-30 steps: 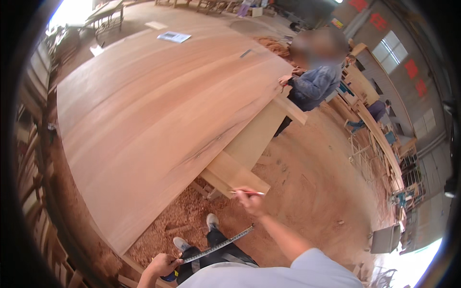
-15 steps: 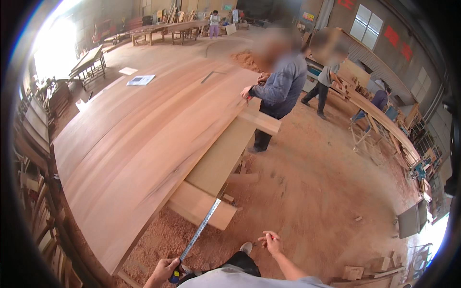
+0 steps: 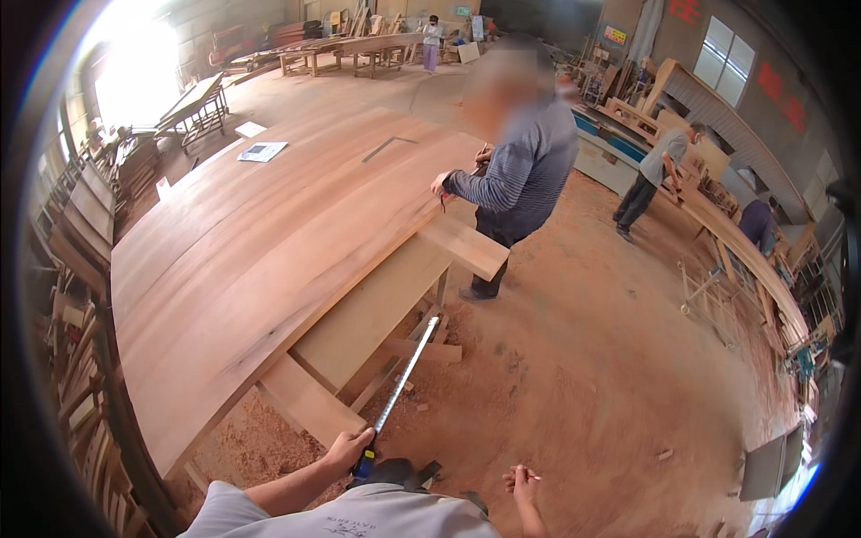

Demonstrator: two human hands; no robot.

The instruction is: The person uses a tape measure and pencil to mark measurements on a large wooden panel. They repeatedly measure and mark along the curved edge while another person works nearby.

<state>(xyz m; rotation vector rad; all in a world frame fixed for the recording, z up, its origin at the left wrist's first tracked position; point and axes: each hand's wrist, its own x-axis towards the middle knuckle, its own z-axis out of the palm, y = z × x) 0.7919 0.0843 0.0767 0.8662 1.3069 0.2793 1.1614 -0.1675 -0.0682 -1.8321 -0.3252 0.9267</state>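
- Near left, the left grip (image 3: 352, 451) clasps a tape measure (image 3: 385, 413): likely light, blade (image 3: 406, 374) springy; hold its case (image 3: 363, 464).
- Near right, right grip (image 3: 522, 478) half-curled; cannot tell if holding.

Left hand gripping the tape measure (image 3: 405, 377), right hand raised well to its right
The left hand (image 3: 351, 450) wraps the case with bent fingers, thumb side up; the left forearm (image 3: 291, 484) slants to it from the tape measure's lower left, elbow bent outward. The right hand (image 3: 520, 482) is apart from the tape measure, fingers curled together, with the right forearm (image 3: 532, 517) rising steeply beneath, its wrist almost straight
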